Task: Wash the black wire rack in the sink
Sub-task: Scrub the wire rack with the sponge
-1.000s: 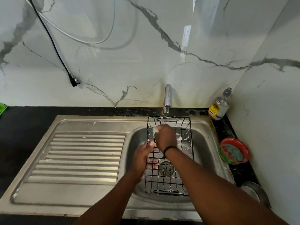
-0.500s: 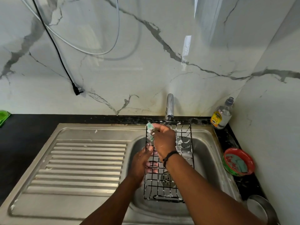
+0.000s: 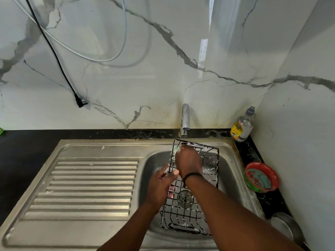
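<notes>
One black wire rack (image 3: 192, 201) tilted in one sink (image 3: 155, 165), gripped at its left edge by left hand (image 3: 160, 187); one green sponge (image 3: 175, 150) pinched in right hand (image 3: 188, 163), now nearer the rack's far-left corner than before.

Soapy black wire rack (image 3: 192, 201) stands tilted in the steel sink (image 3: 154, 165) basin
</notes>
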